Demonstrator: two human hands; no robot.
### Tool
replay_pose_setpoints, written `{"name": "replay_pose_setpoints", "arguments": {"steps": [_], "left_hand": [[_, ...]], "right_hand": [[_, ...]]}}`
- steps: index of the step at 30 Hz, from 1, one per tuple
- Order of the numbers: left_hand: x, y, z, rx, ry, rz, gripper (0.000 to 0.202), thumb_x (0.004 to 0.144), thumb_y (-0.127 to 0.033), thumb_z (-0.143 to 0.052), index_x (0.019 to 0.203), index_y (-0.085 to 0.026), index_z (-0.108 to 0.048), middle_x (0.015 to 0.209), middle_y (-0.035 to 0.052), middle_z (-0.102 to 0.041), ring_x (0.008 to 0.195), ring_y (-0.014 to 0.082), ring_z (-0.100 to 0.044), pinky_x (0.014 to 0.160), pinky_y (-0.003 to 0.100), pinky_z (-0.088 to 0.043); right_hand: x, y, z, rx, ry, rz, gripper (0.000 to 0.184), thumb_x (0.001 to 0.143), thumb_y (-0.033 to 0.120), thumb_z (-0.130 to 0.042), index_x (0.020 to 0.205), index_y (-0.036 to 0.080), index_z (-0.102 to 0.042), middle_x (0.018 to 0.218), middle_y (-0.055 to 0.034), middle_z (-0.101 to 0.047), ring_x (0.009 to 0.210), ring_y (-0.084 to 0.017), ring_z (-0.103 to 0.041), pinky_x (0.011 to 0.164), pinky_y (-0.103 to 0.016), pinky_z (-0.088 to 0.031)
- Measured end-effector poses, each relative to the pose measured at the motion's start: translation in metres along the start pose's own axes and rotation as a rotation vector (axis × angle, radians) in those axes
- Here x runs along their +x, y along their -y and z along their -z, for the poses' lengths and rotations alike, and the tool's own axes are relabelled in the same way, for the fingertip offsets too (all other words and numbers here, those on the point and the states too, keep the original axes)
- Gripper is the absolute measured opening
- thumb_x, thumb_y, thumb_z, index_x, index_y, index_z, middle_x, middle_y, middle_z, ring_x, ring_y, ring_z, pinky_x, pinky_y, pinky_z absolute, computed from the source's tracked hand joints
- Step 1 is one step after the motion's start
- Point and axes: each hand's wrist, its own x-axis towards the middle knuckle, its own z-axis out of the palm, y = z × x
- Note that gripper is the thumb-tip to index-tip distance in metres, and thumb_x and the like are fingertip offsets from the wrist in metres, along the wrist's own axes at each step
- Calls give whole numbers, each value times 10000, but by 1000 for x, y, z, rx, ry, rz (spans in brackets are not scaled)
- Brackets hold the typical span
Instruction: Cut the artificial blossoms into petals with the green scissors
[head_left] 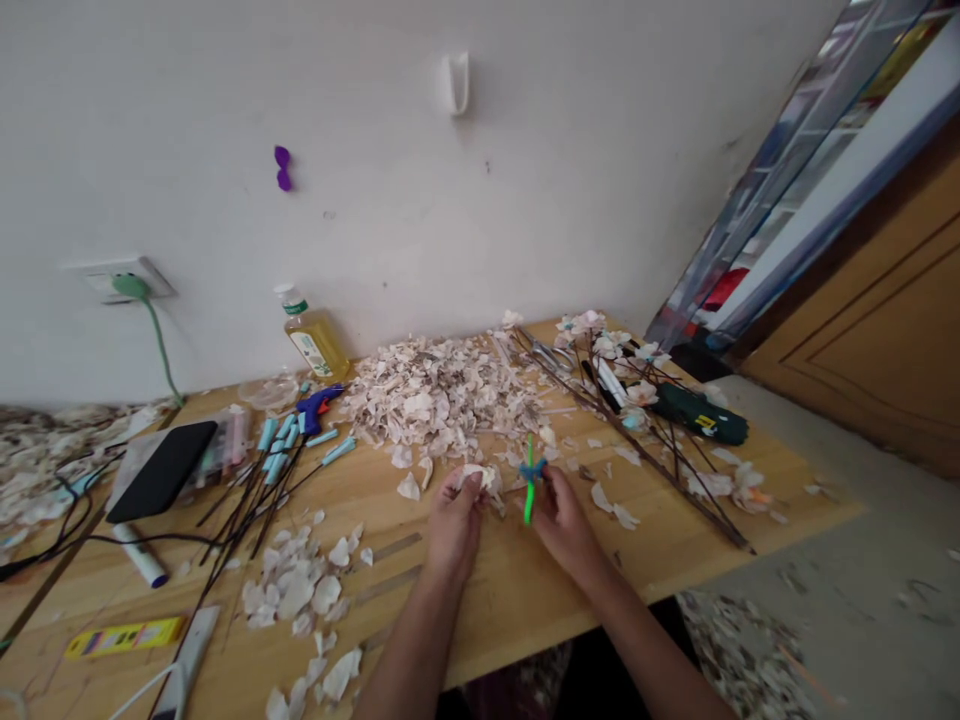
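Observation:
My left hand (455, 515) pinches a pale, whitish-pink petal piece (480, 478) between thumb and fingers, low over the front middle of the table. Just to its right, my right hand (561, 510) is closed on a thin bright green tool with a blue part (531, 478); its exact kind is not clear. The green part stands nearly upright at my fingertips. Behind both hands lies a large heap of dry pale petals (439, 395). A smaller pile of larger petals (296, 580) is left of my left forearm.
Left on the wooden table are a blue glue gun (319, 407), light-blue sticks (276, 450), a black phone (165, 470), a marker (141, 555), a yellow box (126, 636) and a bottle (313, 335). Flowering branches (645, 460) and a dark green tool (701, 413) lie right.

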Motion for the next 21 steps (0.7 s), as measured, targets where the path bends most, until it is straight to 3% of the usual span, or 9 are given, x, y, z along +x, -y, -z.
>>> {"name": "replay_pose_setpoints", "arguments": {"steps": [3,5,8,12,16,21], "left_hand": [[4,2,6,157,-48,-33,358,643,-370,-844,918,-173,-729,756,-7,-660,643,107,-538,627,222,-405],[6,4,10,324,-72,-79,350,674,-344,-812,971,-176,-732,720,-11,-649,603,106,-516,598,219,-387],[4,6,12,511,-29,-147,260,676,-271,-789,918,-189,-738,742,10,-674,633,132,-552,614,231,-408],[-5,4,4,650,114,-145,151,667,-211,-763,818,-203,-750,712,25,-688,661,174,-578,645,260,-429],[-11,-1,-1,724,133,-167,142,645,-164,-729,775,-215,-751,701,20,-695,662,180,-575,652,263,-419],[-10,1,0,727,152,-146,85,680,-211,-719,758,-218,-753,685,13,-682,640,162,-546,634,249,-394]], "right_hand": [[-5,6,-4,-178,60,215,594,779,356,-721,1322,239,-512,1329,-154,-586,1278,-357,-519,1084,-586,-408],[-7,12,-3,-195,124,262,602,806,286,-682,1369,253,-473,1373,-145,-561,1324,-341,-486,1116,-575,-383],[-8,18,2,-130,148,246,573,832,229,-637,1375,286,-461,1373,-112,-577,1304,-301,-521,1105,-517,-419],[-8,16,6,-122,148,241,418,829,191,-594,1235,287,-572,1241,-87,-665,1191,-281,-608,1033,-479,-481],[-8,12,4,-156,60,149,263,813,210,-566,1057,273,-639,1064,-79,-714,1026,-272,-665,911,-445,-538],[-5,8,2,-73,-6,34,255,773,243,-595,1020,246,-654,1014,-77,-725,940,-254,-672,832,-405,-556]]}}
